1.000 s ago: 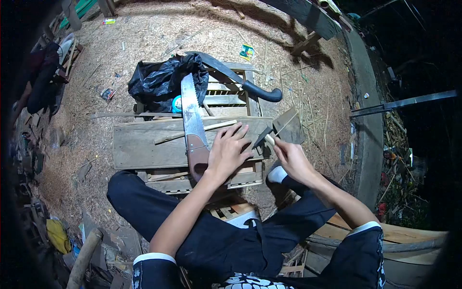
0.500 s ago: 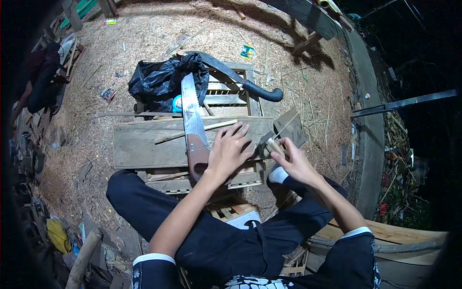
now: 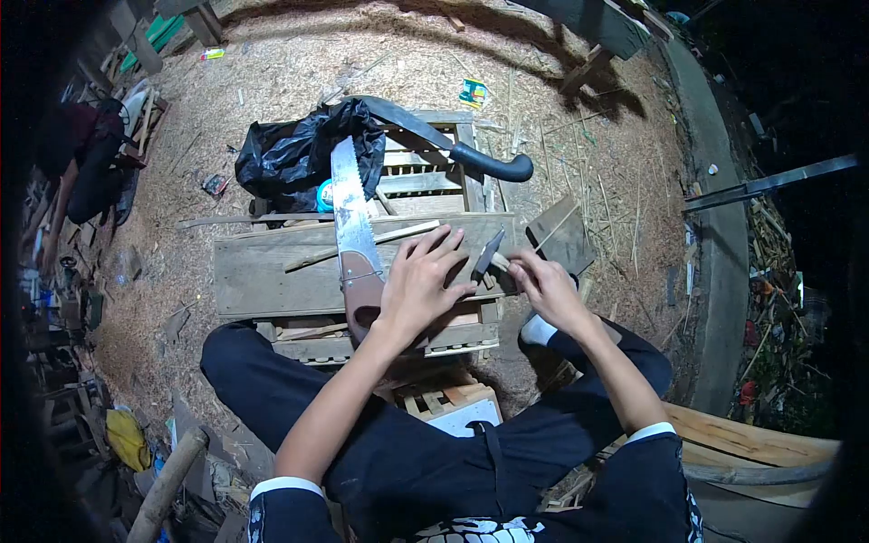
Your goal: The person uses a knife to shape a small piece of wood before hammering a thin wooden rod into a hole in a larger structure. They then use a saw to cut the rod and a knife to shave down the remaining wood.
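Note:
My left hand [image 3: 421, 282] rests palm down with its fingers spread on the weathered wooden board [image 3: 262, 276], touching nothing else that I can make out. In my right hand [image 3: 548, 288] is a hammer [image 3: 491, 250], gripped by its pale wooden handle, with the dark metal head over the board's right end. A handsaw [image 3: 351, 204] lies across the board just left of my left hand, its brown handle towards me. Under the saw blade runs a thin wooden stick [image 3: 310, 260]. Beyond the board lies a long curved blade with a black handle [image 3: 493, 165].
A black plastic bag [image 3: 282, 163] and a round blue object [image 3: 324, 195] sit on the slatted wooden bench [image 3: 421, 182]. A flat dark piece [image 3: 566, 237] lies off the board's right end. Wood shavings cover the ground. Another person [image 3: 83, 167] is at far left.
The hammer has turned in my right hand, so its head now shows more plainly over the board. My left hand stays on the board; the view has shifted slightly.

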A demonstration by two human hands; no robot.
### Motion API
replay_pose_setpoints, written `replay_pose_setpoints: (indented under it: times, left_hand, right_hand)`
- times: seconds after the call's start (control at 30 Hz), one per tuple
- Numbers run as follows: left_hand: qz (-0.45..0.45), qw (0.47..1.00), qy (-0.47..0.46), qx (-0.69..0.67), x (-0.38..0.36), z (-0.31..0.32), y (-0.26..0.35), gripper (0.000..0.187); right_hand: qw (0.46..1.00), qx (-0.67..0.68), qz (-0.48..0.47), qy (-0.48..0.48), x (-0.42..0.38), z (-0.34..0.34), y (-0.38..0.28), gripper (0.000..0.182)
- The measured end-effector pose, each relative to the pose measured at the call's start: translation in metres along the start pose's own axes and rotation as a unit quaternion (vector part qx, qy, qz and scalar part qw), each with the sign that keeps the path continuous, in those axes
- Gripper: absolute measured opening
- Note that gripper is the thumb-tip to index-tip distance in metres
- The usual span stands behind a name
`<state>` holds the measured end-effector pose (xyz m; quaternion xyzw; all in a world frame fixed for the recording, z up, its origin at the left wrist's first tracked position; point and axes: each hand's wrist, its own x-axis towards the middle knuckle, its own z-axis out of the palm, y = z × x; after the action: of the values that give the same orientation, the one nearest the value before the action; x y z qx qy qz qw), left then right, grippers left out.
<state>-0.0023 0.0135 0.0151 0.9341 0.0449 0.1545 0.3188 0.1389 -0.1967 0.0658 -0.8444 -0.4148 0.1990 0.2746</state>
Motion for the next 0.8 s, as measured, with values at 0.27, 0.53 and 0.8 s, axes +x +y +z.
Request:
replay_pose_setpoints:
  times: [0.27, 0.53, 0.8]
  left_hand:
    - [-0.008, 1.000, -0.004, -0.005, 0.000, -0.001, 0.001, 0.052]
    - [-0.016, 1.000, -0.005, -0.011, 0.002, -0.003, 0.002, 0.050]
    - [-0.018, 1.000, -0.009, -0.001, 0.002, -0.001, 0.002, 0.050]
  right_hand:
    - [0.994, -0.062, -0.065, 0.056, -0.002, 0.004, 0.004, 0.027]
    - [0.996, -0.025, -0.074, 0.039, 0.001, 0.004, 0.010, 0.029]
    - [0.995, -0.043, -0.079, 0.040, 0.000, -0.001, 0.009, 0.030]
